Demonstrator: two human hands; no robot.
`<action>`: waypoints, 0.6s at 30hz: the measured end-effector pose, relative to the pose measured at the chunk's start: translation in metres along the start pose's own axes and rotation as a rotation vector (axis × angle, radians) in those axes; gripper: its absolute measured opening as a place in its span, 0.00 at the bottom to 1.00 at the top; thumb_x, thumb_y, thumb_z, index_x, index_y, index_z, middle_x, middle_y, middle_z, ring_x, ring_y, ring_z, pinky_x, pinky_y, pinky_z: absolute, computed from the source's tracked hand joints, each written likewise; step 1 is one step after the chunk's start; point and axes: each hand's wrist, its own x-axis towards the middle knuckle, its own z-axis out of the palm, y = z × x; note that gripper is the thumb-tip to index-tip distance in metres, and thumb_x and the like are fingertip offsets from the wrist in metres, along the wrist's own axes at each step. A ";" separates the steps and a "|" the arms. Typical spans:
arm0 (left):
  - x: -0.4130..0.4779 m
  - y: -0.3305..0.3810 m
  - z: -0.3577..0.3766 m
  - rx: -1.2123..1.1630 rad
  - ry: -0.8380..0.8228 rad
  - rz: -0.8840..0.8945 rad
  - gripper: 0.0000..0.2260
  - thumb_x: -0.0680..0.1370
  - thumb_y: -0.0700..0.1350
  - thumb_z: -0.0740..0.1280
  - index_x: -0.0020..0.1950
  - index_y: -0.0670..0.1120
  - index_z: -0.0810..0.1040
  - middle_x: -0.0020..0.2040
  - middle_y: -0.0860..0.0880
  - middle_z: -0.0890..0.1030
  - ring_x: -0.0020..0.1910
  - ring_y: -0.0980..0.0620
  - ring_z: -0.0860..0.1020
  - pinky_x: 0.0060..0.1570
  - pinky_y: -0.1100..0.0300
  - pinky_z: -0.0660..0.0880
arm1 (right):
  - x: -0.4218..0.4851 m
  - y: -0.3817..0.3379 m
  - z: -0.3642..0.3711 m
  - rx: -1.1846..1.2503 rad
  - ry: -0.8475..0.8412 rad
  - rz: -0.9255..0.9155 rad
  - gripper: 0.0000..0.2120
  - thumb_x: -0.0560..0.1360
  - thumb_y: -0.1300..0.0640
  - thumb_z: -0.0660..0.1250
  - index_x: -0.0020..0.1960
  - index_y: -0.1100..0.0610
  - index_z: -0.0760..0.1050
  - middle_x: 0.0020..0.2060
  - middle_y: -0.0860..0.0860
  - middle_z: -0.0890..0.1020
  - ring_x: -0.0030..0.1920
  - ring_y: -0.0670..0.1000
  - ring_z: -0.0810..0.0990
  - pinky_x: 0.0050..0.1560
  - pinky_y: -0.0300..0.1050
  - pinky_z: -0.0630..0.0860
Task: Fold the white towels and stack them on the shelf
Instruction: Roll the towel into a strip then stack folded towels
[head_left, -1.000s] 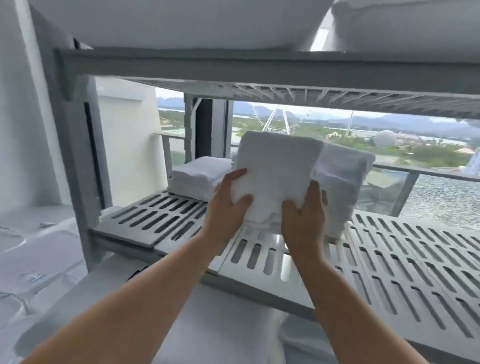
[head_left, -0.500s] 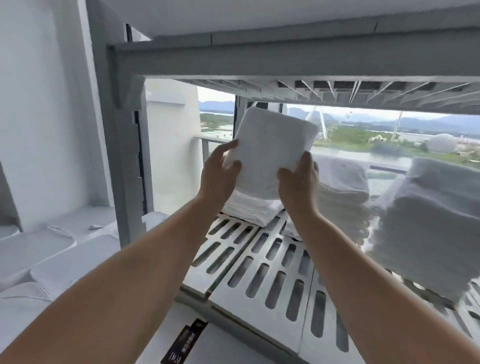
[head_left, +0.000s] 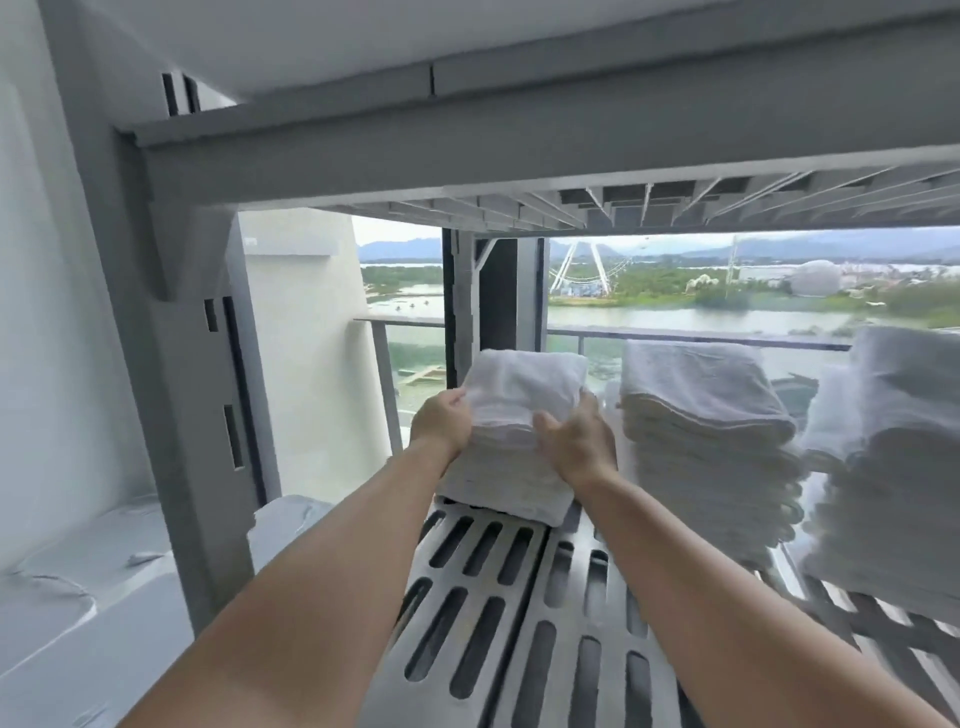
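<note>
- Towel (head_left: 524, 384), white, folded, sits on top of the left stack (head_left: 498, 483) at frame centre and touches it. Its top face tilts a little toward the camera.
- Left hand (head_left: 441, 426) grips the towel's left edge, fingers curled onto the cloth and thumb side up.
- Right hand (head_left: 576, 441) grips the towel's front right corner. The thumb lies across the front edge, and the fingers wrap the right side, partly hidden.
- Both forearms are bare and reach in from the bottom of the frame, left one from lower left, right one from lower right.
- Left stack is short, folded white towels, at the back of the shelf (head_left: 493, 597).
- The shelf is grey with long slots, and its near part is bare.
- Mid stack (head_left: 706, 415) is right of centre, taller, just beside the right hand and near the left stack. Cannot tell if the two stacks touch.
- Right stack (head_left: 893, 467) is at the right edge, nearest the camera, blurred and cut off by the frame.
- Upper shelf (head_left: 519, 130) spans the top of the frame, grey, with its ribbed underside showing at upper right.
- Post (head_left: 176, 364) is grey and upright at left, with slots in its side.
- Behind the shelf is a railing (head_left: 675, 338), then water and green land. A Ferris wheel (head_left: 579, 265) is at upper centre, its top cut off by the upper shelf.
</note>
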 end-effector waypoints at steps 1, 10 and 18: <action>0.003 -0.002 0.002 0.002 0.028 0.032 0.19 0.82 0.46 0.58 0.72 0.50 0.75 0.71 0.48 0.76 0.66 0.46 0.75 0.67 0.52 0.71 | -0.002 0.002 0.002 -0.008 0.035 -0.025 0.34 0.78 0.49 0.64 0.79 0.52 0.54 0.58 0.55 0.79 0.44 0.50 0.78 0.41 0.45 0.76; 0.015 -0.013 0.008 -0.111 0.219 0.105 0.16 0.84 0.49 0.58 0.69 0.46 0.75 0.65 0.46 0.80 0.62 0.47 0.77 0.55 0.61 0.68 | -0.033 0.002 0.006 -0.008 0.147 -0.140 0.22 0.81 0.51 0.63 0.74 0.53 0.69 0.63 0.53 0.80 0.61 0.53 0.79 0.62 0.51 0.76; 0.004 -0.031 0.018 -0.463 0.111 -0.183 0.34 0.80 0.69 0.43 0.73 0.50 0.71 0.69 0.45 0.76 0.68 0.42 0.72 0.69 0.48 0.65 | -0.035 0.023 0.014 0.294 0.081 0.191 0.33 0.77 0.30 0.53 0.76 0.46 0.62 0.72 0.53 0.70 0.68 0.56 0.69 0.69 0.59 0.65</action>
